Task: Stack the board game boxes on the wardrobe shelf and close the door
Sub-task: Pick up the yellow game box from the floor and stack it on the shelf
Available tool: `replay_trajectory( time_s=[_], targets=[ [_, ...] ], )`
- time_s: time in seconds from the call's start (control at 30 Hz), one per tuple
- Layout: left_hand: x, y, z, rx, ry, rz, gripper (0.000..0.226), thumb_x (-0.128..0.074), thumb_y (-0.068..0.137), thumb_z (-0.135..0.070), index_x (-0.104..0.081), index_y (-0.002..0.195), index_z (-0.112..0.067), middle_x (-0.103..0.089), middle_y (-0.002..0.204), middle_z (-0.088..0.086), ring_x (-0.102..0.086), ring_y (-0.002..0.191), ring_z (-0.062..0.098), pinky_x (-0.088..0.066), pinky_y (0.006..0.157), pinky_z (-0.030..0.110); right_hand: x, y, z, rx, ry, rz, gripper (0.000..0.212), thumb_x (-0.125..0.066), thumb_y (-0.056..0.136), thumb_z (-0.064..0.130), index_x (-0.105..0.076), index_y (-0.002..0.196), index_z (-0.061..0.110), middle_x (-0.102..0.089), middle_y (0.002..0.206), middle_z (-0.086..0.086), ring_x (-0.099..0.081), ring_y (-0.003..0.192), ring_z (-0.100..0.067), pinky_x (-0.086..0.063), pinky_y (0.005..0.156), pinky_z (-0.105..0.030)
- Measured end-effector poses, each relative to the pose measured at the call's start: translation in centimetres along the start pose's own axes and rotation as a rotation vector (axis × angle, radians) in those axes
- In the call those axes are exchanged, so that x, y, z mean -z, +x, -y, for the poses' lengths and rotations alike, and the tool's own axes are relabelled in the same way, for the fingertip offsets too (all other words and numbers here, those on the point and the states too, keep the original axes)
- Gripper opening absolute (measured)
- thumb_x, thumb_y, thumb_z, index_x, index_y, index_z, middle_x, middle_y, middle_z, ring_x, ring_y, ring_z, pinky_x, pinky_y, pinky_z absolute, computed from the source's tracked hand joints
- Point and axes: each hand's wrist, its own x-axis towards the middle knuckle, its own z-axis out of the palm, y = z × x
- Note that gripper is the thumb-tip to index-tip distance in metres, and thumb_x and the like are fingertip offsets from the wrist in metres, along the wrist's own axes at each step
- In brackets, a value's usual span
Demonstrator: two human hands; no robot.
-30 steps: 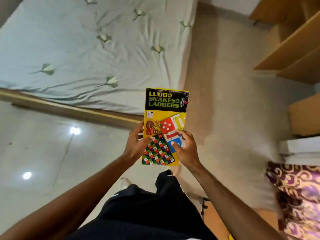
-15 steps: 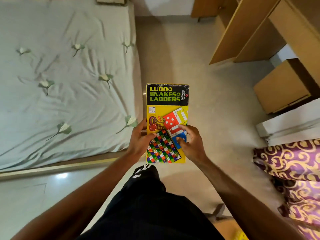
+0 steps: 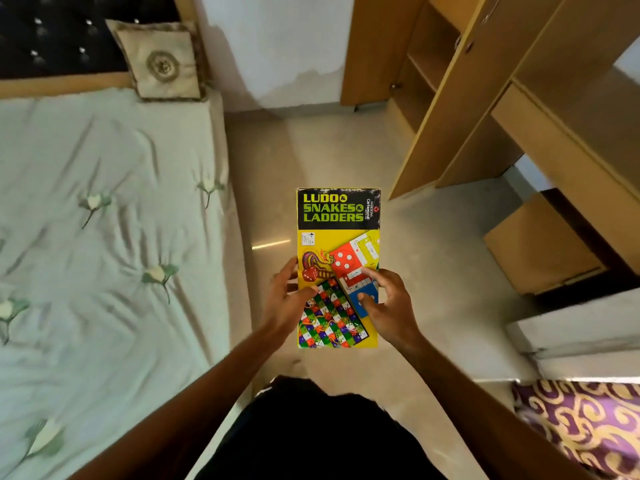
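A flat yellow and black board game box point(image 3: 337, 216), labelled Ludo and Snakes & Ladders, is held level above the floor in front of me. My left hand point(image 3: 285, 299) grips its left edge, thumb on the lid. My right hand point(image 3: 388, 306) grips the right edge, thumb and fingertips on the lid. The wooden wardrobe point(image 3: 429, 67) stands at the upper right with a door point(image 3: 446, 109) swung open and bare shelves showing inside.
A bed point(image 3: 104, 237) with a pale flowered sheet and a cushion point(image 3: 161, 62) fills the left. An open wooden drawer point(image 3: 540, 247) juts out on the right. A white ledge point(image 3: 575, 327) and purple patterned cloth point(image 3: 581, 424) lie at the lower right. Beige floor runs between the bed and the wardrobe.
The view has turned toward the wardrobe, which now shows its open door and shelves, and the bed's headboard has come into view. Both hands keep the same hold on the box.
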Motion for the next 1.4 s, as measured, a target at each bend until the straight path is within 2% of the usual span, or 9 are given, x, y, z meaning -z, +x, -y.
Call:
replay_trajectory(
  time_s=[0.13,0.37,0.47,0.6,0.8,0.9,1.17,1.27,1.4],
  targets=[
    [0.3,9.1,-4.5,-0.053,0.053,0.019,0.058,-0.063,0.070,-0.038,-0.056,0.127,-0.039,-0.058,0.123,0.006,-0.062,0.109,0.024,-0.054,0.092,0.052,0.8,9.3,1.8,-0.003,-0.011,-0.029,0.048,-0.061,0.090,0.002,-0.054,0.134,0.021,-0.042,0.123,0.007,-0.042,0.117,-0.004,-0.047,0.093,-0.015],
    [1.4,26.9,-10.6,-0.104,0.145,-0.033,0.066,-0.063,0.077,-0.030,-0.047,0.140,-0.031,-0.056,0.127,0.008,-0.061,0.108,0.023,-0.056,0.085,0.039,0.2,27.7,3.8,0.014,0.012,-0.076,0.046,-0.057,0.091,0.000,-0.055,0.134,0.017,-0.045,0.119,0.002,-0.045,0.111,-0.005,-0.042,0.079,0.002],
    [2.0,35.0,-13.0,-0.129,0.156,-0.070,0.062,-0.066,0.086,-0.013,-0.045,0.143,-0.027,-0.051,0.129,0.009,-0.058,0.108,0.022,-0.052,0.074,0.026,0.0,36.5,4.7,0.004,0.069,-0.080,0.043,-0.057,0.092,0.002,-0.057,0.132,0.018,-0.046,0.120,-0.002,-0.048,0.111,-0.007,-0.043,0.075,0.004],
    [2.7,44.7,-17.5,-0.179,0.216,-0.086,0.061,-0.067,0.086,-0.014,-0.045,0.142,-0.030,-0.050,0.129,0.007,-0.058,0.106,0.019,-0.049,0.070,0.020,0.5,47.5,6.9,0.013,0.087,-0.065,0.044,-0.058,0.091,0.002,-0.058,0.130,0.023,-0.046,0.121,-0.002,-0.050,0.114,-0.010,-0.045,0.076,0.001],
    [3.1,60.2,-24.2,-0.224,0.310,-0.113,0.074,-0.071,0.083,-0.013,-0.037,0.145,-0.035,-0.051,0.125,0.002,-0.060,0.105,0.019,-0.058,0.079,0.043,2.2,63.5,10.0,0.016,0.093,-0.065,0.047,-0.059,0.090,-0.001,-0.059,0.132,0.020,-0.044,0.121,-0.003,-0.051,0.104,0.002,-0.045,0.073,0.002],
    [2.8,68.1,-26.8,-0.278,0.358,-0.123,0.086,-0.072,0.083,-0.012,-0.027,0.149,-0.041,-0.049,0.118,-0.003,-0.060,0.099,0.013,-0.058,0.075,0.036,2.8,71.2,10.7,0.008,0.092,-0.069,0.048,-0.060,0.090,-0.002,-0.059,0.132,0.019,-0.044,0.121,-0.002,-0.050,0.101,0.007,-0.044,0.069,0.003],
    [1.0,89.7,-35.1,-0.357,0.489,0.013,0.067,-0.071,0.086,-0.019,-0.042,0.143,-0.038,-0.046,0.114,-0.005,-0.058,0.098,0.012,-0.054,0.066,0.025,5.7,91.2,12.4,-0.038,0.116,-0.199,0.045,-0.063,0.089,0.001,-0.060,0.131,0.017,-0.045,0.119,-0.002,-0.054,0.110,-0.012,-0.053,0.074,-0.007],
    [-1.1,96.7,-39.4,-0.401,0.508,0.076,0.067,-0.072,0.085,-0.021,-0.043,0.143,-0.036,-0.045,0.113,-0.006,-0.058,0.098,0.013,-0.058,0.070,0.032,8.2,97.6,13.0,-0.077,0.160,-0.267,0.044,-0.063,0.089,0.000,-0.061,0.129,0.018,-0.046,0.119,-0.001,-0.055,0.113,-0.015,-0.059,0.080,-0.022],
    [-6.0,105.3,-44.6,-0.434,0.513,0.182,0.065,-0.074,0.084,-0.022,-0.046,0.140,-0.035,-0.046,0.113,-0.005,-0.058,0.098,0.016,-0.058,0.071,0.033,12.6,105.4,12.3,-0.119,0.199,-0.375,0.044,-0.062,0.090,-0.002,-0.061,0.130,0.017,-0.044,0.119,0.000,-0.054,0.110,-0.013,-0.058,0.074,-0.016]
  ],
)
